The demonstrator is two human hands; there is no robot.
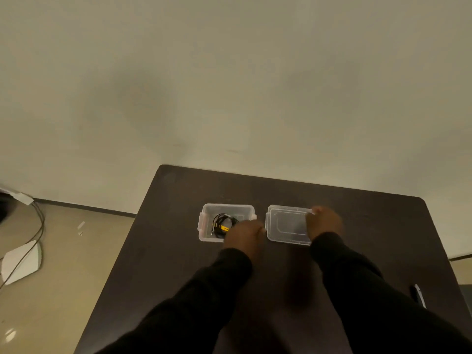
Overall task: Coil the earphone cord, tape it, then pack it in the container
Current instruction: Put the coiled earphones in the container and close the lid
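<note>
A clear plastic container (208, 213) stands on the dark table (281, 190). Inside it lies the black earphone cord (222, 221), coiled and bound with a strip of yellow tape (224, 228). My left hand (244, 235) rests over the container's near right corner, fingers curled, hiding part of the rim. The clear lid (284, 223) lies flat just right of the container. My right hand (323, 222) grips the lid's right edge, with fingertips at its far right corner. Both arms wear black sleeves.
A dark pen-like object (417, 295) lies near the table's right edge. On the floor at left are a white flat object (21, 261) and thin cables (38, 226). A plain wall rises behind the table.
</note>
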